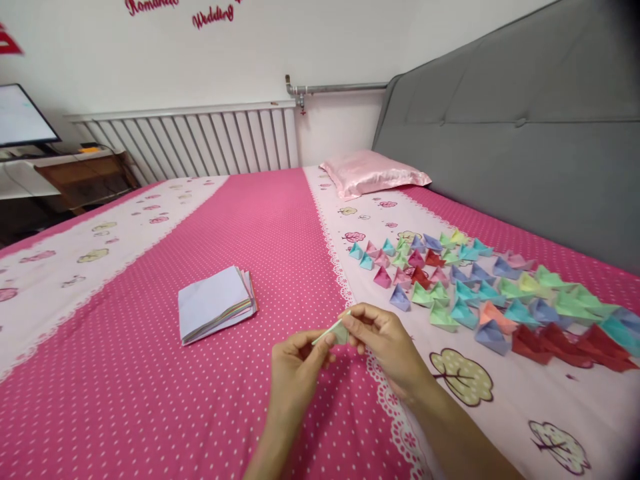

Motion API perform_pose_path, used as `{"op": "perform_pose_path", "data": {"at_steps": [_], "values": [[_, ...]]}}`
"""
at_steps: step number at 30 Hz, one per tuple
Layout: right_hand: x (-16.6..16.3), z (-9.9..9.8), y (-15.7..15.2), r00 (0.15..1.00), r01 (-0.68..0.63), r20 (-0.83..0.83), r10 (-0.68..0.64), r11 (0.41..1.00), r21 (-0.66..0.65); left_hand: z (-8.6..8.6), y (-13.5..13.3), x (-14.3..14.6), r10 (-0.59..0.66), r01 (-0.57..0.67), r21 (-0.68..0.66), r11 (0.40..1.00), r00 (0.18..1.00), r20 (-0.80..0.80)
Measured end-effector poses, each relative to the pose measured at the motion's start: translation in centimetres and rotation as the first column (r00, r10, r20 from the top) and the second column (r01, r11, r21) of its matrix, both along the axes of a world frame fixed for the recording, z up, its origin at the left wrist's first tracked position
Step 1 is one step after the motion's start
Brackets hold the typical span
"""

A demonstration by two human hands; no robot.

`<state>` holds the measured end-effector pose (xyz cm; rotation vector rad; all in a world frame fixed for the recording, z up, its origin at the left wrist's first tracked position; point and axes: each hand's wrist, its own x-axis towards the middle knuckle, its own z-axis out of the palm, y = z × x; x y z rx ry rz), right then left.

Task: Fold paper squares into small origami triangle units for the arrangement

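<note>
My left hand (296, 368) and my right hand (383, 340) meet above the pink dotted bedspread (150, 400), both pinching a small folded piece of light green paper (334, 330) between fingertips. To the left lies a stack of coloured square paper sheets (215, 303) with a pale lilac sheet on top. To the right, several folded paper boats (480, 293) in green, blue, pink, red and lilac stand in rows on the pale strip of the spread.
A pink satin pillow (373, 173) lies at the head of the bed beside a grey padded headboard (525, 127). A white radiator (200, 140) lines the far wall. A desk with a monitor (23, 117) stands at far left.
</note>
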<state>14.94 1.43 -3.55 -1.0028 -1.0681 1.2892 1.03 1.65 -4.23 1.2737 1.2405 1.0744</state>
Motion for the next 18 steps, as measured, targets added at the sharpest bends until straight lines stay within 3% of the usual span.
{"op": "perform_pose_path", "data": {"at_steps": [13,18], "values": [[-0.13,-0.73,0.18,0.987,0.16,-0.003,-0.161,0.984,0.072,-0.02,-0.34,-0.01,-0.033,0.073,0.223,0.972,0.984,-0.178],[-0.25,-0.55,0.19,0.989,0.144,0.018,-0.147,0.982,0.12,0.15,-0.42,0.01,-0.059,0.077,0.159,0.984,0.992,-0.113]]}}
